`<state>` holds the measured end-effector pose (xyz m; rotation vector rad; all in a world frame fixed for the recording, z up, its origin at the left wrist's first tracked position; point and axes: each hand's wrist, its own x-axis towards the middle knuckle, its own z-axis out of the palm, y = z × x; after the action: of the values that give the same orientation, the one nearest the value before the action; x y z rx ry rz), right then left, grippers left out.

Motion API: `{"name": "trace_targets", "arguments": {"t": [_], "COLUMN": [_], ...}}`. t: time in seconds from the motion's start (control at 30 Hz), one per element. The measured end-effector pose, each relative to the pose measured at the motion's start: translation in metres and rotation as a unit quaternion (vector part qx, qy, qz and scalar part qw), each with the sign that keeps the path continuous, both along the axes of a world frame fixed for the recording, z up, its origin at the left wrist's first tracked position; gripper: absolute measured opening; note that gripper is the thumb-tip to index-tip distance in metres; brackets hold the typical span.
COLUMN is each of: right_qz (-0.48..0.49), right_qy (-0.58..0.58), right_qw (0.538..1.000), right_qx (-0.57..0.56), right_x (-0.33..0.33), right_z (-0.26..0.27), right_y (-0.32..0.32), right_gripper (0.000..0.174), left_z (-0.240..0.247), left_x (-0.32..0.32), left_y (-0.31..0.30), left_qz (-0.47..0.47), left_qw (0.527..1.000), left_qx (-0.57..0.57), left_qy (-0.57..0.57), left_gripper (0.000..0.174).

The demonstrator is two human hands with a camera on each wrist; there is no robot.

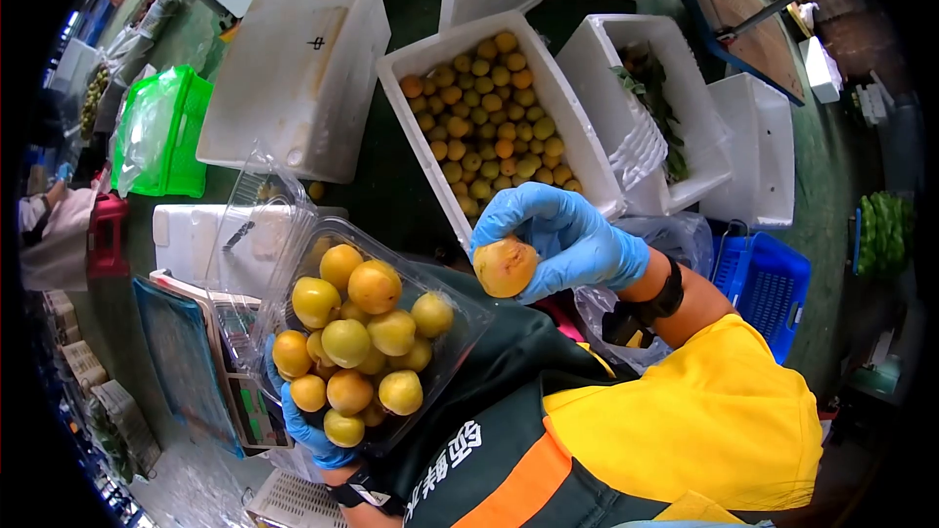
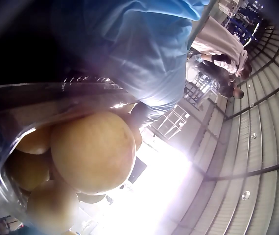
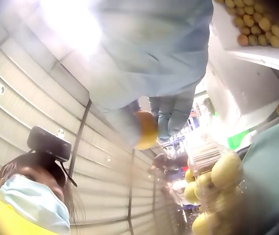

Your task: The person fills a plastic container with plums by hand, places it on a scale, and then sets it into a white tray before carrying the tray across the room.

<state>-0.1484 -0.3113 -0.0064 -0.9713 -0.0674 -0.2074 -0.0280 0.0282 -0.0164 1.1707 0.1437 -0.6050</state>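
The right hand (image 1: pixel 562 240), in a blue glove, pinches one yellow-orange fruit (image 1: pixel 506 267) with brownish marks on its skin, above the lap. In the right wrist view the same fruit (image 3: pixel 147 130) sits between thumb and fingers. A clear plastic clamshell box (image 1: pixel 460 318), its lid hanging open, is filled with several yellow fruits (image 1: pixel 346 343). The gloved left hand (image 1: pixel 315 430) grips this box at its lower left edge, the palm hidden beneath. The left wrist view shows the blue glove (image 2: pixel 149 54) against the box wall and a large fruit (image 2: pixel 93 152) close up.
Ahead stands a white foam box (image 1: pixel 393 73) of loose fruits. To its right is a foam box (image 1: pixel 706 152) with leaves, and a blue basket (image 1: pixel 778 279). A closed foam box (image 1: pixel 293 68) and a green crate (image 1: pixel 181 127) stand left. Other people are behind.
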Motion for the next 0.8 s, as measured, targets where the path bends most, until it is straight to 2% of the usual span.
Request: {"name": "trace_targets", "arguments": {"t": [0.07,0.1,0.2,0.23,0.3,0.33,0.37,0.4,0.47,0.5,0.53,0.57,0.6,0.63,0.67,0.7,0.73,0.8], "right_qz": [0.011,-0.004,-0.086,-0.167,-0.326,-0.411,-0.457,-0.462,-0.425,-0.358,-0.272,-0.170,-0.048,0.100,0.191,0.264,0.352,0.341], "right_qy": [0.024,0.022,0.089,0.123,0.089,0.073,0.039,0.031,0.073,0.169,0.257,0.353,0.418,0.394,0.405,0.406,0.437,0.454], "right_qw": [0.996,0.996,0.972,0.953,0.908,0.880,0.837,0.817,0.854,0.910,0.926,0.908,0.869,0.826,0.748,0.687,0.604,0.582], "right_qx": [0.090,0.085,0.199,0.219,0.249,0.226,0.299,0.343,0.292,0.122,-0.052,-0.150,-0.258,-0.391,-0.489,-0.542,-0.566,-0.582], "right_x": [-0.005,-0.008,-0.018,-0.022,-0.034,-0.052,-0.056,-0.071,-0.069,-0.054,-0.026,-0.009,0.009,0.017,0.026,0.032,0.042,0.036], "right_z": [-0.001,-0.007,-0.015,-0.017,-0.041,-0.062,-0.057,-0.078,-0.129,-0.131,-0.134,-0.144,-0.153,-0.200,-0.219,-0.235,-0.240,-0.240], "right_y": [-0.003,-0.006,-0.021,-0.032,-0.078,-0.117,-0.138,-0.170,-0.201,-0.182,-0.150,-0.125,-0.099,-0.086,-0.068,-0.057,-0.045,-0.028], "right_gripper": [0.058,0.064,0.043,0.033,0.034,0.036,0.035,0.035,0.036,0.037,0.039,0.046,0.054,0.066,0.075,0.082,0.088,0.090], "left_z": [-0.005,-0.005,-0.010,-0.015,-0.019,-0.020,-0.019,-0.019,-0.022,-0.023,-0.023,-0.023,-0.022,-0.021,-0.022,-0.024,-0.023,-0.020], "left_x": [0.004,0.004,0.005,0.006,0.007,0.007,0.007,0.008,0.010,0.010,0.010,0.010,0.009,0.009,0.009,0.009,0.010,0.009], "left_y": [0.009,0.009,0.015,0.021,0.026,0.028,0.029,0.031,0.031,0.035,0.038,0.035,0.030,0.029,0.031,0.033,0.032,0.031], "left_qz": [0.009,0.016,0.018,0.009,0.012,0.014,0.018,0.019,0.010,-0.004,-0.016,-0.008,0.002,0.013,0.016,0.019,0.023,0.024], "left_qw": [0.999,0.998,0.998,0.999,1.000,1.000,1.000,1.000,1.000,0.999,0.999,0.999,1.000,1.000,1.000,1.000,0.999,0.999], "left_qx": [-0.012,-0.028,-0.033,-0.028,-0.003,0.009,0.004,0.000,-0.021,-0.032,-0.043,-0.035,-0.027,-0.016,-0.016,-0.016,-0.017,-0.026], "left_qy": [0.032,0.053,0.050,0.036,0.017,0.008,0.011,0.015,0.015,0.015,0.014,0.014,0.013,0.012,0.014,0.017,0.018,0.028], "left_gripper": [0.048,0.049,0.048,0.048,0.048,0.048,0.048,0.049,0.051,0.052,0.053,0.053,0.054,0.054,0.054,0.054,0.054,0.052]}}
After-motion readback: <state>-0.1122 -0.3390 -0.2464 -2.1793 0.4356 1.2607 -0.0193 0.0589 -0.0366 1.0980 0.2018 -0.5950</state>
